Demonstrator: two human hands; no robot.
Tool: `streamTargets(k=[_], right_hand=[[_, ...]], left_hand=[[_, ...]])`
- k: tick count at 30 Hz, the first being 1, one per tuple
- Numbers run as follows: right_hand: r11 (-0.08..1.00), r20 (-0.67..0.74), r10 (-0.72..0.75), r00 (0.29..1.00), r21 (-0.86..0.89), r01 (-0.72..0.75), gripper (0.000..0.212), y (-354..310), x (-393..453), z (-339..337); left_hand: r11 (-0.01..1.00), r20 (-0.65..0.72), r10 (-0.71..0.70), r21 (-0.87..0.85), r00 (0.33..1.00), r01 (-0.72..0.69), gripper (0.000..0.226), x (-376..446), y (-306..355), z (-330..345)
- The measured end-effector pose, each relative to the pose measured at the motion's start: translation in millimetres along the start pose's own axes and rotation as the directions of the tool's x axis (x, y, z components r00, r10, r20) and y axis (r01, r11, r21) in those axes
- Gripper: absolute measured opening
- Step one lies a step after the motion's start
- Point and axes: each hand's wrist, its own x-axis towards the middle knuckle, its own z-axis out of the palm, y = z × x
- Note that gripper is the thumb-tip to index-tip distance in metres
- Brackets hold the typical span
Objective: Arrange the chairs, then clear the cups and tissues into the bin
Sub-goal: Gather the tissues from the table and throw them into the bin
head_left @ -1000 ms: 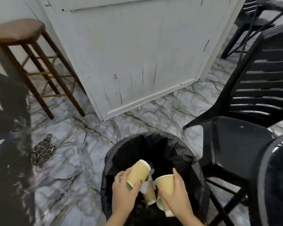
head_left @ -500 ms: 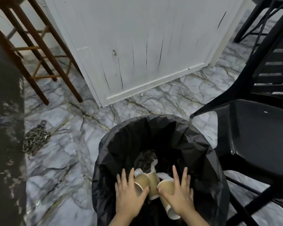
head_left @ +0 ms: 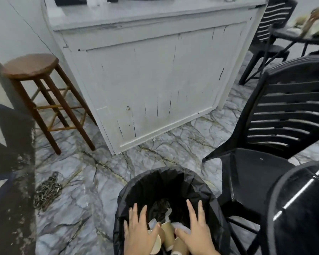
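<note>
Cups [head_left: 167, 236] partly hidden under both hands at lower centre, wrists cut by bottom edge, objects at upper right [head_left: 311, 21] blurred.

A glossy black liner [head_left: 173, 183] is seen around the bin at lower centre, with tan paper cups [head_left: 167, 234], white at their rims, and white tissues [head_left: 181, 228] inside it. The floor [head_left: 155, 150] is patterned in grey marble with dark and yellowish veins. The slatted chair [head_left: 284, 115] at the right is black, the cabinet [head_left: 151, 80] cracked white, the stool [head_left: 31, 65] at the left reddish-brown.
</note>
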Motion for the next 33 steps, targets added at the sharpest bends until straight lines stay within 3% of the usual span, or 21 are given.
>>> streamTargets(k=[5, 10, 17, 21, 27, 33], right_hand=[[0.999, -0.079, -0.036, 0.996, 0.036, 0.039, 0.096, -28, -21, -63], [0.998, -0.173, -0.008, 0.985, 0.057, 0.018, 0.139, -41, -48, -120], [0.989, -0.321, 0.045, 0.946, 0.148, 0.003, 0.129, -26, -98, -174], [0.973, -0.456, 0.088, 0.886, 0.231, 0.022, 0.091, 19, -125, -196], [0.948, -0.580, 0.206, 0.788, 0.317, -0.015, 0.087, 110, -181, -229], [0.911, -0.616, 0.362, 0.699, 0.392, -0.126, 0.090, 205, -245, -244]], left_hand=[[0.997, -0.013, 0.074, 0.024, 0.997, -0.073, 0.074, -16, 37, -59], [0.983, 0.018, 0.177, 0.048, 0.984, -0.178, 0.073, -24, 80, -105], [0.935, -0.045, 0.342, 0.118, 0.939, -0.335, 0.073, -48, 160, -124], [0.861, -0.054, 0.506, 0.087, 0.861, -0.501, 0.072, -66, 210, -109], [0.712, -0.042, 0.702, 0.037, 0.711, -0.701, 0.069, -109, 292, -60], [0.583, 0.082, 0.808, 0.033, 0.583, -0.812, 0.070, -168, 353, 12]])
